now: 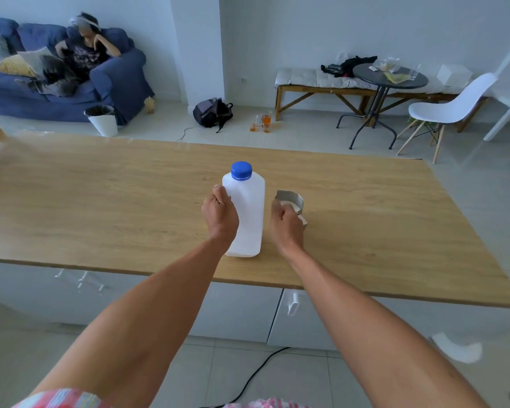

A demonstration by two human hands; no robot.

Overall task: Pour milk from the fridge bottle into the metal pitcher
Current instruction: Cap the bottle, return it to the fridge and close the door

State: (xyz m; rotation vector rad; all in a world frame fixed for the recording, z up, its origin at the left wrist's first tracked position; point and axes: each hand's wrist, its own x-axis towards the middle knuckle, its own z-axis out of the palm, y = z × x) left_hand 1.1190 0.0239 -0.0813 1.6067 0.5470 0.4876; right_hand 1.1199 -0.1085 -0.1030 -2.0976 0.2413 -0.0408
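Note:
A white plastic milk bottle [248, 213] with a blue screw cap [241, 170] stands upright near the front of the wooden counter [100, 201]. My left hand [221, 214] curls round the bottle's left side. Just right of the bottle sits a small metal pitcher [292, 201] with white milk showing inside. My right hand [286, 223] is in front of the pitcher with its fingers curled at the pitcher's handle side, hiding most of its body.
Below the counter are white drawers with handles [292, 304]. A black cable [256, 375] runs over the floor tiles. Beyond the counter are a blue sofa [112, 81] with a seated person, a white bin [102, 119], a backpack [212, 113], a round table [389, 76] and a white chair [451, 108].

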